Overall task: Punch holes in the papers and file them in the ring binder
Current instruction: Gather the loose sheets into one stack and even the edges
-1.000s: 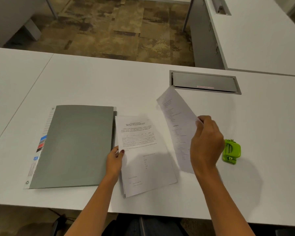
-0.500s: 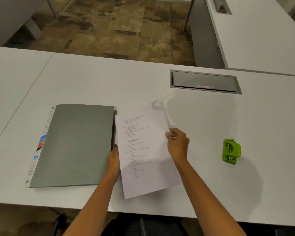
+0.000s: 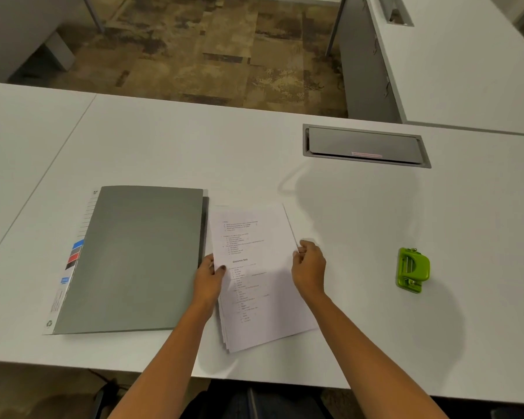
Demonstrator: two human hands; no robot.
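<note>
A thin stack of printed papers [image 3: 262, 285] lies on the white desk [image 3: 164, 146] in front of me. My left hand [image 3: 209, 278] grips the stack's left edge, thumb on top. My right hand [image 3: 309, 269] pinches the right edge of the stack. A closed grey ring binder [image 3: 133, 258] lies flat just left of the papers, its spine label with coloured tabs facing left. A small green hole punch [image 3: 412, 270] sits on the desk to the right, well apart from both hands.
A grey cable hatch [image 3: 365, 146] is set into the desk behind the papers. A second white desk [image 3: 454, 65] stands at the back right, with patterned carpet beyond. The desk's front edge runs just below the papers.
My right hand carried a loose sheet from the right and laid it on top of the stack. That hand now holds the stack's right edge. My left hand stayed at the left edge.
</note>
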